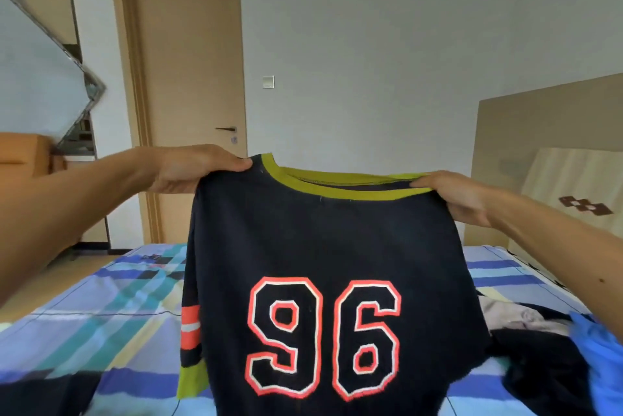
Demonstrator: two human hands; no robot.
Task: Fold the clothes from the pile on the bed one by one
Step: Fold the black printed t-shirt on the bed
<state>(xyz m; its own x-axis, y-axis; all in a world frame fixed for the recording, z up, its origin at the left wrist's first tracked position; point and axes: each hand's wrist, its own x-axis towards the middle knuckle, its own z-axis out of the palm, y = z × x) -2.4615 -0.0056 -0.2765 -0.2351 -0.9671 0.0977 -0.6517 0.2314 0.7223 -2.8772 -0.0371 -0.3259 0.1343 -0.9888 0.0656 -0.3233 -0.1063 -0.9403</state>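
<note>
A dark navy T-shirt [323,247] with an olive-green collar and a red-and-white "96" hangs upright in front of me, above the bed [101,314]. My left hand [192,168] pinches its left shoulder. My right hand [455,195] pinches its right shoulder beside the collar. One sleeve with red, white and green bands hangs at the shirt's lower left. The pile of clothes [546,348], black, grey and blue pieces, lies on the bed at the lower right, partly hidden by the shirt.
The bed has a blue, teal and yellow checked sheet. A dark garment [43,392] lies at its near left corner. A headboard [546,152] and pillow [580,193] stand at the right. A closed door [188,78] and wall are behind.
</note>
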